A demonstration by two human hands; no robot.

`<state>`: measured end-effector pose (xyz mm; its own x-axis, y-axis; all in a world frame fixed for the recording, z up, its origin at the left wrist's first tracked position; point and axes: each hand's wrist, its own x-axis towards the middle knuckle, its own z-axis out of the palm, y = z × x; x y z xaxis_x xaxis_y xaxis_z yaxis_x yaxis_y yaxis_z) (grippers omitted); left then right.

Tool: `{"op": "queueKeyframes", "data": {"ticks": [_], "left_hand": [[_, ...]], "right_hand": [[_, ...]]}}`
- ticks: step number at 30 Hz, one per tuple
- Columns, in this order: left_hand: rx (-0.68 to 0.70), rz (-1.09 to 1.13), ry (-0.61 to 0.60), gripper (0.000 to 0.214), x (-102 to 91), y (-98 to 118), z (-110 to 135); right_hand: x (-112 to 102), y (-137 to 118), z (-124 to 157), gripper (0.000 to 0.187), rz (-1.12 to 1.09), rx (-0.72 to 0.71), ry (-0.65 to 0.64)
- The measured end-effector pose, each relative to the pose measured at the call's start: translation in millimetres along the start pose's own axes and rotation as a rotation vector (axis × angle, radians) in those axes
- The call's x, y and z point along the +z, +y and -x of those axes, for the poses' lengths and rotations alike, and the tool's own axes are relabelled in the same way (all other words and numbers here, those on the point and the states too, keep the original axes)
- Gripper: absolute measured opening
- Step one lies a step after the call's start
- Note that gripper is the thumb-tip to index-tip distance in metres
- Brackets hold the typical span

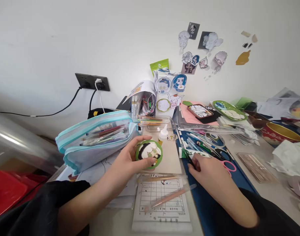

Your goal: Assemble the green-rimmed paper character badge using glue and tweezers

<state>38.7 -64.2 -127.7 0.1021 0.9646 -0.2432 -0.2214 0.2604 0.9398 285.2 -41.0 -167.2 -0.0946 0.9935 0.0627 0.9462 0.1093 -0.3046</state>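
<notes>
My left hand (134, 155) is closed round the edge of a round green piece (150, 154) with a white-haired cartoon character in a black hat on it. Its thumb lies across the front, and the piece is held above a pale board (172, 160). Over the blue mat (204, 200), my right hand (201, 167) pinches a slim black object (190, 160) whose kind I cannot make out. Just beyond these fingers lies a green and white tube (193, 153). Pink-handled scissors (229, 166) lie beside the right wrist.
A see-through pencil case (98, 137) with light-blue edges stands at the left. A small white glue bottle (163, 132) is beyond the left hand. Near the front, a pinkish pencil-like stick (169, 198) lies across a printed sheet (162, 213). A red bowl (280, 134) sits far right.
</notes>
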Motion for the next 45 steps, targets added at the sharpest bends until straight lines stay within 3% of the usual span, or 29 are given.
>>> {"op": "queueKeyframes", "data": {"ticks": [3, 5, 7, 9, 11, 13, 15, 17, 19, 22, 24, 27, 30, 35, 45], "left_hand": [[0.047, 0.006, -0.022, 0.053, -2.9, -2.0, -0.1], [0.087, 0.002, -0.058, 0.053, -5.7, -3.7, -1.7], [0.104, 0.013, -0.090, 0.053, -7.9, -4.6, -3.8], [0.072, 0.058, -0.096, 0.054, -8.8, -4.0, -5.8], [-0.006, 0.126, -0.091, 0.057, -8.3, -2.1, -7.0], [-0.085, 0.178, -0.093, 0.058, -7.2, 0.5, -7.2], [-0.135, 0.203, -0.100, 0.055, -6.0, 3.1, -6.5], [-0.199, 0.249, -0.094, 0.051, -4.7, 5.4, -5.4], [-0.296, 0.336, -0.073, 0.047, -3.5, 7.2, -4.2], [-0.361, 0.428, -0.073, 0.043, -2.9, 8.5, -1.8], [-0.362, 0.446, -0.100, 0.039, -3.7, 8.1, 0.3], [-0.354, 0.447, -0.159, 0.036, -5.4, 6.6, 3.3], [-0.355, 0.418, -0.190, 0.042, -6.2, 5.6, 5.2], [-0.368, 0.353, -0.231, 0.045, -6.3, 5.5, 6.1], [-0.378, 0.317, -0.277, 0.042, -8.0, 2.5, 7.5]], "right_hand": [[-8.5, 4.0, 5.1, 0.009, -0.177, -0.055, 0.028], [-18.5, 2.6, 9.4, 0.034, -0.476, -0.132, 0.117], [-29.3, -4.2, 11.0, 0.040, -0.821, -0.246, 0.157], [-39.0, -15.6, 6.9, 0.030, -1.151, -0.365, 0.053], [-45.6, -28.6, -2.4, 0.028, -1.442, -0.451, -0.160], [-47.3, -39.9, -12.8, 0.031, -1.618, -0.493, -0.350], [-43.7, -46.8, -18.8, 0.031, -1.699, -0.508, -0.438], [-36.5, -48.4, -17.4, 0.028, -1.689, -0.514, -0.391], [-28.8, -46.0, -9.3, 0.022, -1.577, -0.541, -0.237], [-22.3, -40.9, 6.8, 0.021, -1.251, -0.661, 0.041], [-22.4, -39.0, 14.5, 0.027, -1.025, -0.751, 0.136], [-25.2, -38.9, 18.1, 0.039, -0.858, -0.844, 0.128], [-26.9, -40.1, 16.3, 0.047, -0.914, -0.866, 0.084], [-27.6, -40.8, 14.0, 0.036, -1.015, -0.876, 0.041], [-28.4, -43.8, 15.3, 0.037, -1.035, -0.818, -0.024]]}}
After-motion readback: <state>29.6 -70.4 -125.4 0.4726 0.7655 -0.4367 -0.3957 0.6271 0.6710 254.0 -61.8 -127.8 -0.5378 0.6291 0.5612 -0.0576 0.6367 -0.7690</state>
